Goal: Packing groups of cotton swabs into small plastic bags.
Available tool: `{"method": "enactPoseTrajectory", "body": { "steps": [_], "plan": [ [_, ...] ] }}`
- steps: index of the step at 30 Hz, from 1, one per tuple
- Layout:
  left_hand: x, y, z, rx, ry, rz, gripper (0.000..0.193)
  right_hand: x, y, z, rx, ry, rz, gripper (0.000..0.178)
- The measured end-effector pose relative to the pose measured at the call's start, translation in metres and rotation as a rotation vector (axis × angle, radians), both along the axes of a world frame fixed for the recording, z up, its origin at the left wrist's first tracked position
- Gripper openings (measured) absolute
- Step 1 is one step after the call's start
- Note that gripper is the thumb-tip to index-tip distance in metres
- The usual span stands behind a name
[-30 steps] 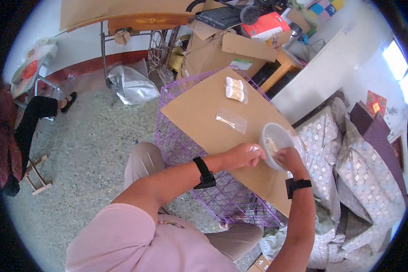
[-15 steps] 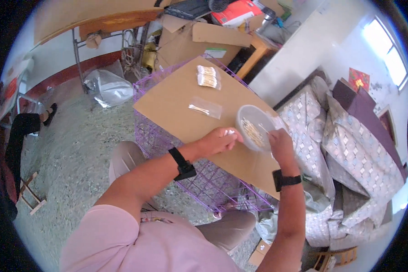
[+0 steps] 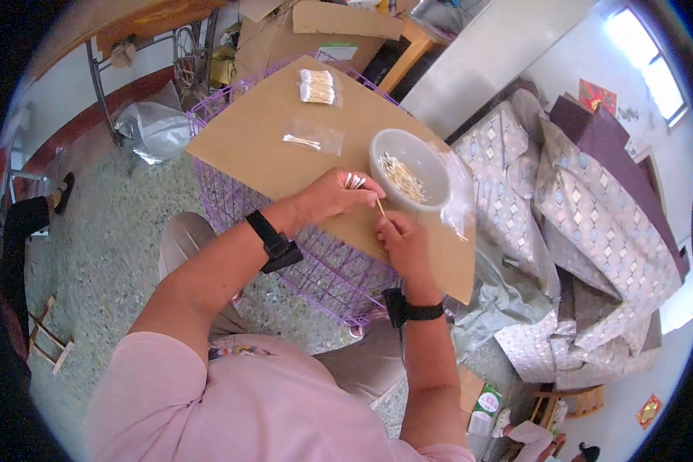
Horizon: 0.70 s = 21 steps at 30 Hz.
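On the flat brown cardboard worktop — laid over a purple wire cage — a round grey bowl holds thin cotton swabs. Left hand grips a swab bundle; right hand pinches 1 swab.
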<state>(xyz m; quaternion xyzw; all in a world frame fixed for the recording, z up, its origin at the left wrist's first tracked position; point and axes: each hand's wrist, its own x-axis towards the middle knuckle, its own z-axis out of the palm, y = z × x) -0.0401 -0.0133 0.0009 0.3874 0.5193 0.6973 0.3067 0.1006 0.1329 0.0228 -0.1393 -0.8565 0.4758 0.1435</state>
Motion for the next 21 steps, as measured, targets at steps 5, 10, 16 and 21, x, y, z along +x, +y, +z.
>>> {"method": "enactPoseTrajectory", "body": {
  "steps": [5, 10, 16, 21],
  "plan": [
    [0.004, -0.001, 0.001, 0.007, -0.010, -0.014, 0.017, -0.006, 0.001, -0.015, 0.201, 0.108, 0.087, 0.019],
    [0.005, -0.001, 0.002, 0.030, -0.025, -0.020, 0.017, -0.004, 0.002, -0.028, 0.101, 0.200, 0.083, 0.016],
    [0.004, 0.002, -0.008, 0.110, -0.002, -0.033, 0.017, 0.000, -0.006, -0.020, 0.242, 0.204, 0.056, 0.014],
    [0.006, 0.000, -0.002, 0.126, 0.037, -0.066, 0.018, 0.004, -0.012, -0.020, 0.169, 0.156, -0.041, 0.013]
  ]
}}
